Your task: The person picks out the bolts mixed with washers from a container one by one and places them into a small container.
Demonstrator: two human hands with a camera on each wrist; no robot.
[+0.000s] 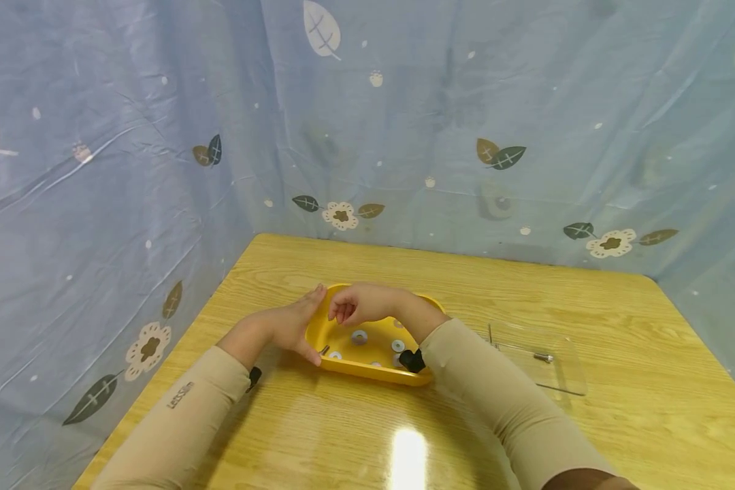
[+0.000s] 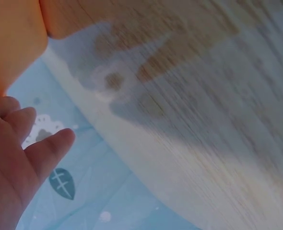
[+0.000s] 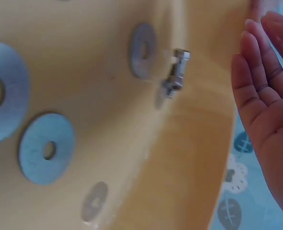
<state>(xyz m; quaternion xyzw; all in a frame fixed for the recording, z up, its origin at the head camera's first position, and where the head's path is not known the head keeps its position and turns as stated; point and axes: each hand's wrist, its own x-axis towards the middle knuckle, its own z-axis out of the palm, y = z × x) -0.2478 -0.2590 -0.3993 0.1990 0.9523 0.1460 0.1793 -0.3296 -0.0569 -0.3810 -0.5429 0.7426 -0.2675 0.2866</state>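
Note:
A yellow tray (image 1: 373, 371) stands on the table. My left hand (image 1: 284, 330) holds its left end, thumb at the front wall and fingers toward the back corner. In the left wrist view, some fingers (image 2: 50, 148) extend below the tray wall. Over the tray's left part hangs my right hand (image 1: 361, 304), loosely bent and apart from the tray floor; nothing shows in its fingers (image 3: 256, 72). Several flat metal washers (image 3: 46, 148) lie inside the tray. A small bolt (image 3: 178, 69), seemingly with a nut on it, lies near the tray wall.
Right of the tray sits a clear plastic container (image 1: 566, 367), with a bolt (image 1: 543, 357) and thin dark rods at it. A wooden table (image 1: 343, 435) carries everything. Patterned blue cloth (image 1: 404, 136) hangs behind and to the left.

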